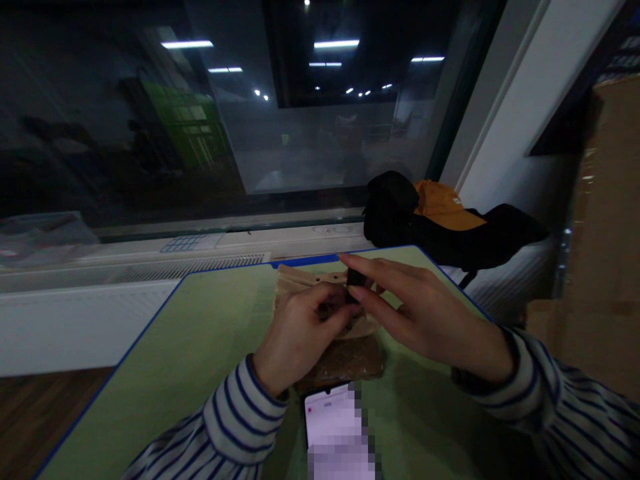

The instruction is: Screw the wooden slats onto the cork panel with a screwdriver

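Note:
A small dark brown piece (pixel 356 279) is between my hands, its kind not clear. My right hand (pixel 425 310) pinches it between thumb and index finger from the right. The fingers of my left hand (pixel 303 327) curl in a pinch at its lower left end, and part of the piece is hidden behind them. Under the hands lies a crumpled beige sheet (pixel 295 279) with small dark spots or holes. Nearer to me sits a brown block (pixel 350 360) with a shiny, plastic-like wrap.
A lit phone (pixel 330 420) lies on the green, blue-edged table (pixel 200 347) close to me. Past the far edge are a window sill (pixel 280 245), black fabric (pixel 450 243) and an orange cap (pixel 445 205). Cardboard boxes (pixel 600 220) stand at the right, a radiator (pixel 85 327) at the left.

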`<state>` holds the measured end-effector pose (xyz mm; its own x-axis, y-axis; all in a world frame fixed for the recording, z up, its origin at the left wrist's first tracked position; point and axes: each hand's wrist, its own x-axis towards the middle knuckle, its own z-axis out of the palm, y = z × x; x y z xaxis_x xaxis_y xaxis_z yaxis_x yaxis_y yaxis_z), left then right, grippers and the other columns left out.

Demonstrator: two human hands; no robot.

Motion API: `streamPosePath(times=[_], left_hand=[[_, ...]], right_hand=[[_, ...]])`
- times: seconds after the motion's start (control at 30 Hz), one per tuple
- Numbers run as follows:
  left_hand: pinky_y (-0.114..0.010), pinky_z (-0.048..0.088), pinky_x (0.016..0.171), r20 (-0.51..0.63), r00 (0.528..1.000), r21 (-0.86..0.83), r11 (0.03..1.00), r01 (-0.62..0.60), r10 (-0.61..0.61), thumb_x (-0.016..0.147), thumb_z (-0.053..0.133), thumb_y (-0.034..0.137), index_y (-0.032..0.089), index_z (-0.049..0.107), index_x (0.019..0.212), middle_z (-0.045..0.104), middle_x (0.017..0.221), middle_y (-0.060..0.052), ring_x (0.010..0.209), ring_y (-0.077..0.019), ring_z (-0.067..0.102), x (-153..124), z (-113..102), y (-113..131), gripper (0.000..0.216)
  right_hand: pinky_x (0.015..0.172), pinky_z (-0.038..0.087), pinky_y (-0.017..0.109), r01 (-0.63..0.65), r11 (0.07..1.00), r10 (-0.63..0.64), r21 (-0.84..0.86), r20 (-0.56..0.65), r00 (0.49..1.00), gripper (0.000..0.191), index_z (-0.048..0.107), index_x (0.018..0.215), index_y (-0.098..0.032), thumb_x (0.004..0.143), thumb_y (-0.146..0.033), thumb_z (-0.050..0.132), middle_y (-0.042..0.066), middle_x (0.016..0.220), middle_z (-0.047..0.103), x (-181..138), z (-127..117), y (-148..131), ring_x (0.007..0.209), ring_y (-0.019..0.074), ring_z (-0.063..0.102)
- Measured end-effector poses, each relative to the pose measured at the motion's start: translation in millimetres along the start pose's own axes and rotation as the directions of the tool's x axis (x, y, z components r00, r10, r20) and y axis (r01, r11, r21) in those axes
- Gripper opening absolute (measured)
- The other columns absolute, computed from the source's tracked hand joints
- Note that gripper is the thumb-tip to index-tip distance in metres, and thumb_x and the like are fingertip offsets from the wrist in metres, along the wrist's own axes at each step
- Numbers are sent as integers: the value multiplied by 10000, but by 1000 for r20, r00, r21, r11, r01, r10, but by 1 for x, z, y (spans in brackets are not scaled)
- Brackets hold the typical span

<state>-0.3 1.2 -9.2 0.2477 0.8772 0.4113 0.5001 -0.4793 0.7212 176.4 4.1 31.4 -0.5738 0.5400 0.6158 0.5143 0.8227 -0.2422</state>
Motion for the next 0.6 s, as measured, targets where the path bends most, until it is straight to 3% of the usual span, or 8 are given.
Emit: streamPosePath(times=[0.6], left_hand=[[-236,500,711,63,998,-44,999,-25,28,810,562,183,193,661,934,713,872,7,777,-132,651,1,-2,6,159]], right_hand=[[850,503,299,10,1000,-10,-25,-4,1000,322,502,1215,-126,901,-186,466,103,1131,634,-1,-1,2,1000,171,606]])
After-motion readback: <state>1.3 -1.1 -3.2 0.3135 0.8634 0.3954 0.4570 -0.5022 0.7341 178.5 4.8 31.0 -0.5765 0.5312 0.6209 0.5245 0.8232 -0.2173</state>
